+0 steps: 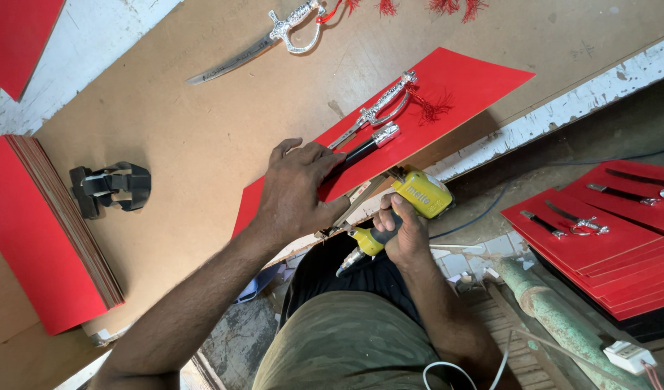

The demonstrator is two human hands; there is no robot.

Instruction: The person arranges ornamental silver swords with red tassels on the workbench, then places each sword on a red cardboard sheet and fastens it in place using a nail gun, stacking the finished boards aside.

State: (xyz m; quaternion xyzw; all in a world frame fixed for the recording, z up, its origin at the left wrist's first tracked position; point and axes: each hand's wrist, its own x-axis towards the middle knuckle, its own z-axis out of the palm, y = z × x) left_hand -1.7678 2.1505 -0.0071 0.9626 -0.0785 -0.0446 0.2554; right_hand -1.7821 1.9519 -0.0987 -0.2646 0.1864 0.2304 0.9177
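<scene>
Two bare hands at work over a brown worktop (202, 137). Left hand (297, 186) pressed flat, fingers (314, 155) spread wide — palm down on a red board (447, 94) and on the black scabbard (361, 149) lying across it. Right hand (402, 232) wrapped tight around the grip of a yellow staple gun (418, 193), held just below the near edge of the red board, at the rim of the worktop, its nose tucked up under that edge (the exact point of contact hidden by the left hand). Lying on the same board, just beyond the scabbard: a small silver sword (379, 107) with a red tassel (431, 107). Further up the worktop, well apart, a second sword (256, 45) lying bare on the brown surface. Off to the left, a thick stack of red boards (36, 231) leaning at the worktop's edge, with a black clamp-like tool (111, 186) just beside it. Down on the right, lower than the worktop — another pile of red boards (606, 245), each top one carrying a sword and scabbard. Near the bottom right corner, a white plug block (628, 355).
</scene>
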